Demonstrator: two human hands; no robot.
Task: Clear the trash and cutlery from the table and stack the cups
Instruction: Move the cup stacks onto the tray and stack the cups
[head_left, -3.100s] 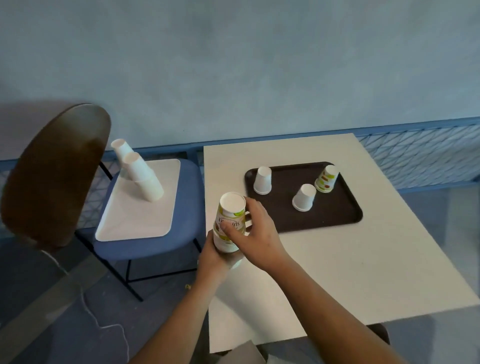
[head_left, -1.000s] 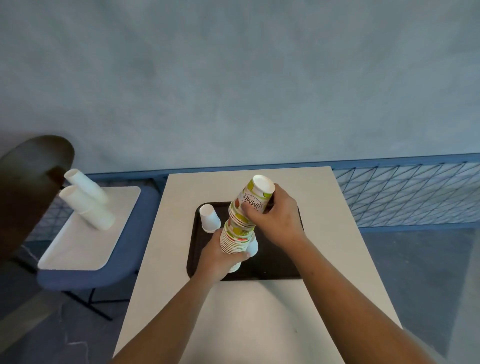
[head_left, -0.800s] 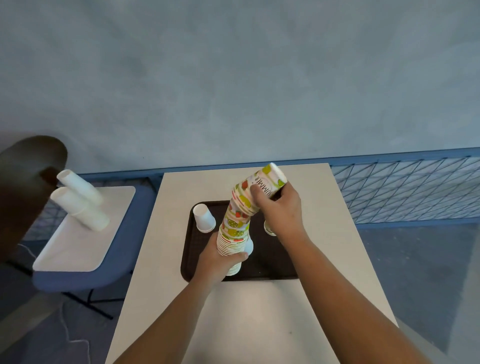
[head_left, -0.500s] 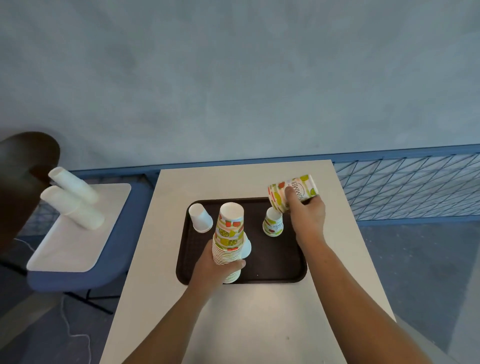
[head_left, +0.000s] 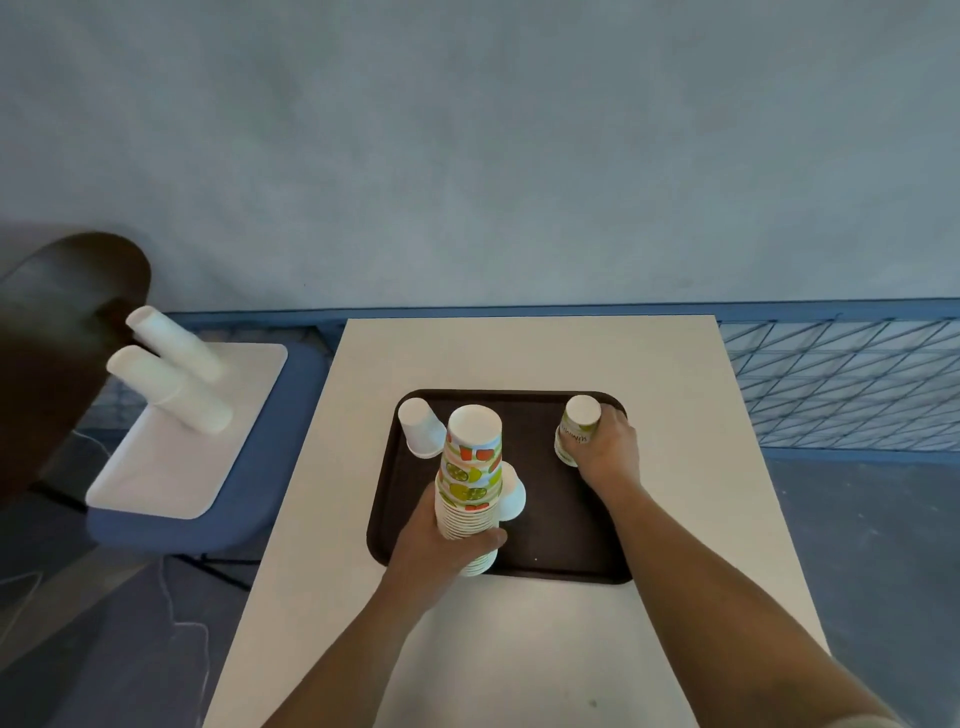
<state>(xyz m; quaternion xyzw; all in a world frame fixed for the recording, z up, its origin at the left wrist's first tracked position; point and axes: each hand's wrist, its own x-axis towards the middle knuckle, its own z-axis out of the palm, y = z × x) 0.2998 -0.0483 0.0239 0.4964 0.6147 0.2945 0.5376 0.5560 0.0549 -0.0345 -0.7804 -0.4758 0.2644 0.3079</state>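
A dark brown tray (head_left: 550, 551) lies on the white table (head_left: 519, 649). My left hand (head_left: 441, 551) grips the lower part of a tall stack of upside-down fruit-print paper cups (head_left: 471, 483) at the tray's front left. My right hand (head_left: 605, 447) is closed around printed cups (head_left: 575, 431) standing upside down at the tray's back right. A plain white cup (head_left: 422, 434) stands inverted at the back left. Another white cup (head_left: 511, 493) shows partly behind the tall stack.
To the left, a blue chair (head_left: 208, 519) with a dark wooden back (head_left: 57, 353) carries a white tray (head_left: 171, 452) with two stacks of white cups (head_left: 171, 384). A blue mesh railing (head_left: 841, 384) runs behind the table on the right, below a grey wall.
My right hand lifted some printed cups off the top of the tall stack, carried them right and set them down over the printed cup on the tray. My left hand kept holding the stack.
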